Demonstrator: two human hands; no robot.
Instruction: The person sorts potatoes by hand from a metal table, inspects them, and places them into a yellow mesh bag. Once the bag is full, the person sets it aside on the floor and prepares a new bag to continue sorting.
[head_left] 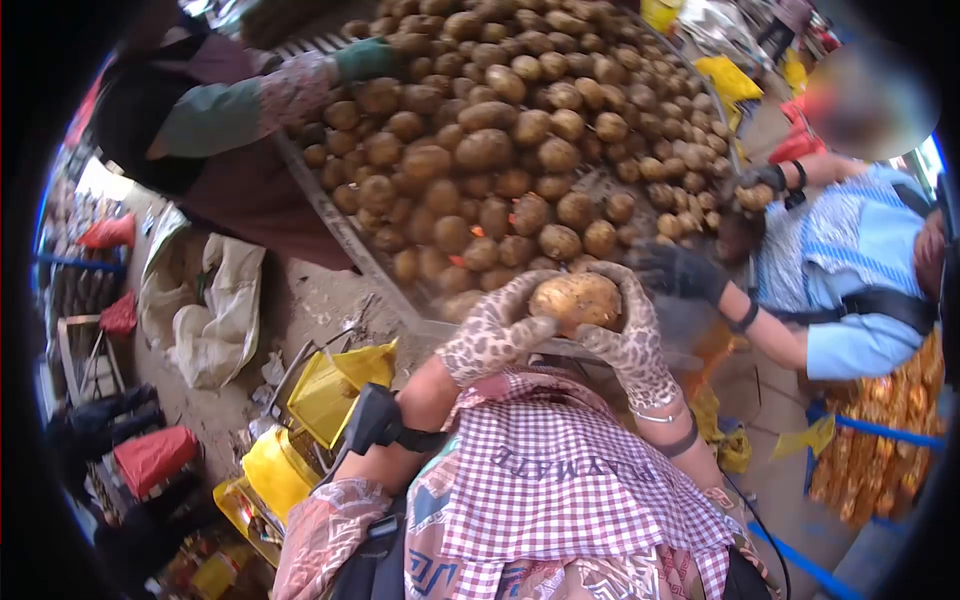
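Between my two hands, close to my chest, is a large brown potato with dark specks of dirt. My left hand, in a leopard-print glove, grips its left side. The right hand, gloved alike, wraps round the other side. Just beyond them a broad heap of loose potatoes fills a metal-edged sorting table. Its front edge runs right before my body. The potato's underside and some of my fingertips are hidden.
A co-worker's green-gloved hand reaches into the heap from the left. Another person's dark-gloved hands work at the right. Yellow crates and a whitish sack lie left on the ground. Filled orange sacks stand right.
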